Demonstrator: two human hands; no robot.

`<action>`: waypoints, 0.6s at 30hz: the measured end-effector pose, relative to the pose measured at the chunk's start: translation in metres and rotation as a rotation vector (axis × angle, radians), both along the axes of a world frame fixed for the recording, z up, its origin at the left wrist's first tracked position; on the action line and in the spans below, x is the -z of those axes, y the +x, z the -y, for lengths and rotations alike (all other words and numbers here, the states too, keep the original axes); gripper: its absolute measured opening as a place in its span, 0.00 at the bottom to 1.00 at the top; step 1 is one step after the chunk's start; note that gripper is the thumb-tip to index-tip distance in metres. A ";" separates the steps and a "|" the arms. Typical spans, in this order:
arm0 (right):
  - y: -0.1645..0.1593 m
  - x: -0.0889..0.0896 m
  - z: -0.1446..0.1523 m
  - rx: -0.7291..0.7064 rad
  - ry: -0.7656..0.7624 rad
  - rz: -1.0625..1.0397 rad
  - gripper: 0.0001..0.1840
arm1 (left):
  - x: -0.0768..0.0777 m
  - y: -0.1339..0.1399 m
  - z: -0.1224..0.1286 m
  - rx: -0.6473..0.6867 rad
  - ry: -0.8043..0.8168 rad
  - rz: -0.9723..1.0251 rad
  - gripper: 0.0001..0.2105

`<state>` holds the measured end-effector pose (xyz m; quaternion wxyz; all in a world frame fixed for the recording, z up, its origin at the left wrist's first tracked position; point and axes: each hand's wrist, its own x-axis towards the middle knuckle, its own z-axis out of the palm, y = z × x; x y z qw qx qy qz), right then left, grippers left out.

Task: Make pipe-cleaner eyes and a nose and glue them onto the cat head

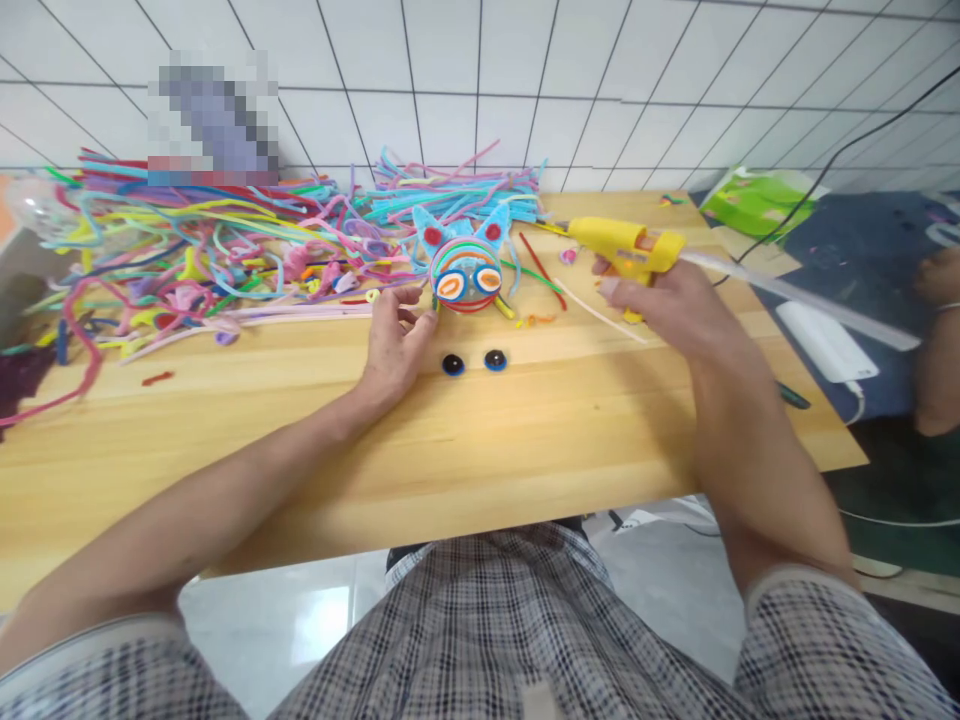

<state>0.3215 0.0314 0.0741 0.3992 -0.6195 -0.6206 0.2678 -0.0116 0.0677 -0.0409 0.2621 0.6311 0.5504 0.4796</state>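
A cat-like pipe cleaner figure point(466, 262) with blue ears, red ear centres and orange-and-white eye rings faces me on the wooden table. My left hand point(399, 335) is at its left side, fingers bent and apart, the thumb tip close to a green piece by its base. Whether the thumb touches it, I cannot tell. My right hand point(664, 300) grips a yellow hot glue gun point(619, 240) by the handle, its nozzle pointing left toward the figure. A long clear glue stick point(810, 300) sticks out of the back. Two black eyes with blue rims point(453, 365) lie in front of the figure.
Piles of coloured pipe cleaners point(225, 240) cover the table's back left, against the tiled wall point(435, 90). Loose stems point(544, 270) lie right of the figure. Farther right are a green packet point(757, 205), a white power adapter point(825, 340), a black cable and another person's arm point(937, 350).
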 end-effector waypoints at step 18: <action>-0.021 0.057 0.011 -0.167 0.094 0.179 0.14 | 0.012 -0.006 -0.013 0.095 0.036 0.103 0.15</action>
